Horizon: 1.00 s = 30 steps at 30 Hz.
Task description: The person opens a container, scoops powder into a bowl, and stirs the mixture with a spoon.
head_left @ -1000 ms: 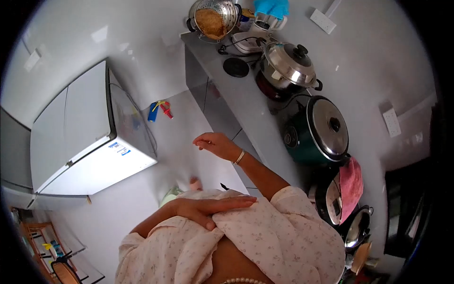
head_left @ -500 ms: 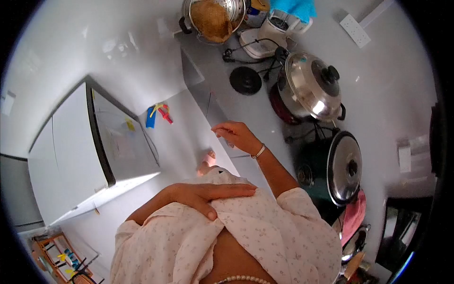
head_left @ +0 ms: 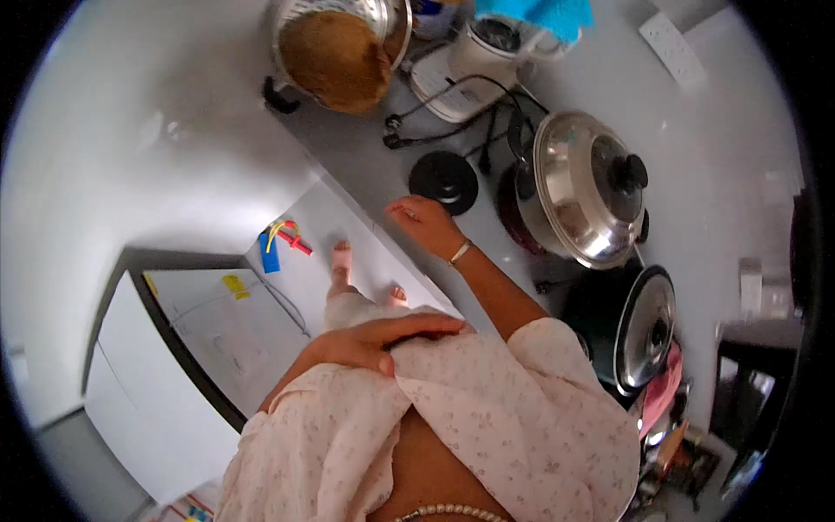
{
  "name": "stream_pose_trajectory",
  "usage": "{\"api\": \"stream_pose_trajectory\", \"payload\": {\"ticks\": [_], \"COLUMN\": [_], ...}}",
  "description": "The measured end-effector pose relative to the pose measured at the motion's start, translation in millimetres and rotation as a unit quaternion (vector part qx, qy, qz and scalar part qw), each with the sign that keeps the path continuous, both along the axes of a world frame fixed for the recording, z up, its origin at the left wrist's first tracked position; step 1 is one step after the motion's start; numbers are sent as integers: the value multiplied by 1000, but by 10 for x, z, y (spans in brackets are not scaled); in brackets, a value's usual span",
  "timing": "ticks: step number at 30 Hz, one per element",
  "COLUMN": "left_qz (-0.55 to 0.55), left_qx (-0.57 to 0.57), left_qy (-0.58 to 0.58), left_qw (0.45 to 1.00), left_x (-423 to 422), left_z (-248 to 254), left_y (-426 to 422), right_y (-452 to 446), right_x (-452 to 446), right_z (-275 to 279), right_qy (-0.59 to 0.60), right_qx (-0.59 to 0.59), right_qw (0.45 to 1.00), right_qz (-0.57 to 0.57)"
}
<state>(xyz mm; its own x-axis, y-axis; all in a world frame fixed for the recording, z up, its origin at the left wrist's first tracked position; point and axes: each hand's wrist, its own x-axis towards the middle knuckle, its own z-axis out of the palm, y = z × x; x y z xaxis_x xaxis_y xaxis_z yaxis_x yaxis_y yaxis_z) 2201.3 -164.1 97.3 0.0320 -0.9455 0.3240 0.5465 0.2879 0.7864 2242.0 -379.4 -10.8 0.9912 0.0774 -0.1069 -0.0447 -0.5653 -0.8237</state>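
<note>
My left hand (head_left: 374,341) lies flat against the front of the pale floral top (head_left: 474,383), fingers stretched out and holding nothing. Over the counter's front edge, my right hand (head_left: 426,228) hangs with its fingers loosely bent; nothing shows in it. A bracelet (head_left: 461,252) circles that wrist. Closest to the right hand is a round black lid-like disc (head_left: 444,181) on the grey counter (head_left: 348,139). Beyond it stands a steel pot with a domed lid (head_left: 578,191).
A steamer pan (head_left: 396,35) holds a brown rough lump (head_left: 335,61). Beside it are a white blender-like appliance (head_left: 461,78), cords and a blue cloth (head_left: 539,13). A dark green cooker (head_left: 600,304) stands right; a white fridge-like cabinet (head_left: 165,391) is at left.
The view has shifted as I move forward along the counter. My right hand is now closer to the black disc, its fingers more bent. The left hand stays on the top.
</note>
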Motion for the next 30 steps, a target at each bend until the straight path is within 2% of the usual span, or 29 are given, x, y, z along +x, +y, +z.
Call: {"api": "stream_pose_trajectory", "payload": {"ticks": [1, 3, 4, 6, 8, 10, 11, 14, 17, 19, 20, 22, 26, 28, 30], "left_qz": [-17, -68, -86, -110, -132, -185, -205, -234, -227, -211, -204, -181, -133, -109, -88], "left_qx": [-4, 69, 66, 88, 66, 111, 98, 110, 122, 141, 149, 173, 221, 242, 260], "left_qy": [17, -39, -35, -62, -76, 1, -3, 40, 52, 68, 76, 102, 157, 182, 203], "left_qw": [1000, 995, 994, 988, 986, 976, 974, 965, 965, 965, 965, 963, 953, 947, 940], "left_x": [149, 510, 700, 1036, 1309, 1532, 1663, 1963, 2183, 2256, 2312, 2344, 2375, 2371, 2378], "left_z": [-22, 0, 37, 123, 38, 67, 228, 291, 167, -7, -29, -248, -602, -811, -988], "left_y": [-15, -10, -8, 0, -30, -8, 55, 18, 41, 78, 125, 149, 251, 274, 301], "right_y": [-63, -134, -149, -164, -303, -463, -454, -572, -581, -450, -377, -402, -732, -1108, -1415], "right_x": [-26, -50, -14, 50, 97, 192, 221, 222, 310, 546, 779, 1256, 2449, 3023, 3561], "right_z": [-147, -342, -340, -289, -397, -455, -246, -270, -251, 8, 302, 592, 1157, 1129, 1202], "right_qy": [15, -75, -67, -88, -70, -26, 3, 4, -63, -88, -92, -174, -279, -327, -233], "right_qx": [0, -224, -228, -379, -393, -399, -398, -420, -396, -286, -291, -218, -248, -291, -251], "right_qw": [1000, 970, 969, 915, 910, 908, 906, 892, 886, 927, 924, 929, 896, 863, 891], "right_qz": [-21, -53, -69, -109, -115, -125, -141, -169, -233, -228, -231, -243, -242, -252, -299]}}
